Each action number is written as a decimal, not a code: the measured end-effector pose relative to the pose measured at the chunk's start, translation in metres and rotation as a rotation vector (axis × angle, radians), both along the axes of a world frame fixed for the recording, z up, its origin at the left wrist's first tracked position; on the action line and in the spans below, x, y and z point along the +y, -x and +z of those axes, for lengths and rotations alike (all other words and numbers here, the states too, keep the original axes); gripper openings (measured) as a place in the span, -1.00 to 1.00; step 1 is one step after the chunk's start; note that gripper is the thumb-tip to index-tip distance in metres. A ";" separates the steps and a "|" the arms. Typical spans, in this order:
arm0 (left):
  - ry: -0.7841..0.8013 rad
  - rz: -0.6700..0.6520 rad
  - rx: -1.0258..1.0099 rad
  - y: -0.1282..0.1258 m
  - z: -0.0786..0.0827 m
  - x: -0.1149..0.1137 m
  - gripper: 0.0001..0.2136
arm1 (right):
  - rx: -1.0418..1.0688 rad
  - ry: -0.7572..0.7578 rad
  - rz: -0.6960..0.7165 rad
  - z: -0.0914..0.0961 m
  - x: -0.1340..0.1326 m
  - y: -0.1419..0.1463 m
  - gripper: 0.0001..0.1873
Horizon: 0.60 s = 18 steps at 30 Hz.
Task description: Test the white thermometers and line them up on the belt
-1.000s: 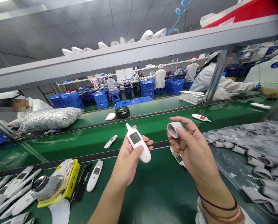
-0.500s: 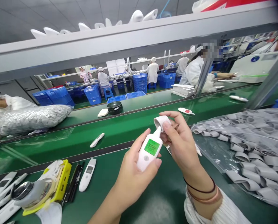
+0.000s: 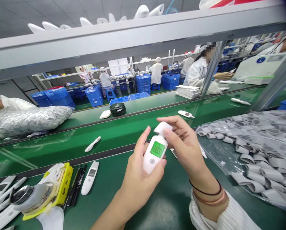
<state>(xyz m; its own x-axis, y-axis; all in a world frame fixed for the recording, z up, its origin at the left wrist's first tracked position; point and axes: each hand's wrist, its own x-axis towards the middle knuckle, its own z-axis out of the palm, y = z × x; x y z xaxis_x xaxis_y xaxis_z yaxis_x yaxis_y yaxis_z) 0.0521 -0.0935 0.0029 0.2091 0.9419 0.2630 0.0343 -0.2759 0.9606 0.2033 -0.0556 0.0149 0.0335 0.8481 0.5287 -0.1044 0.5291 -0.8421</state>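
Note:
My left hand (image 3: pixel 140 172) is closed around a white ear thermometer (image 3: pixel 154 156), its lit green screen facing me. My right hand (image 3: pixel 185 143) pinches a white cap (image 3: pixel 162 128) at the thermometer's top end. The cap covers the probe tip, and a small gap shows between its lower edge and the body. Under my right hand, part of another white thermometer (image 3: pixel 173 152) shows on the green bench. To the left of my hands lies a white thermometer (image 3: pixel 90 178) with an unlit screen.
At right a clear bag holds many grey-white caps (image 3: pixel 274 163). A yellow basket (image 3: pixel 65 183), black pens (image 3: pixel 75 185) and more thermometers (image 3: pixel 1 191) lie at left. Thermometers (image 3: pixel 186 114) rest on the green conveyor belt (image 3: pixel 123 134). A shelf beam (image 3: pixel 133 35) crosses above. Co-workers sit beyond.
My right hand has brought the cap down over the probe tip, which was showing before. Thermometers on the belt have shifted left. The green screen's digits look different.

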 end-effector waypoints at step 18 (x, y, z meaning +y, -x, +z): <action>0.029 0.059 0.285 -0.002 0.001 0.009 -0.75 | -0.114 -0.064 -0.126 -0.004 -0.001 0.007 -0.73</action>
<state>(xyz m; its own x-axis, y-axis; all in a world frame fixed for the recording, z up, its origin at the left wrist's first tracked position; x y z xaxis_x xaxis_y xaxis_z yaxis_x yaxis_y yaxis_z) 0.0539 -0.0842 0.0038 0.2151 0.9609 0.1742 0.3187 -0.2377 0.9176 0.1966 -0.0561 0.0110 0.0738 0.8053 0.5883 0.0606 0.5852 -0.8086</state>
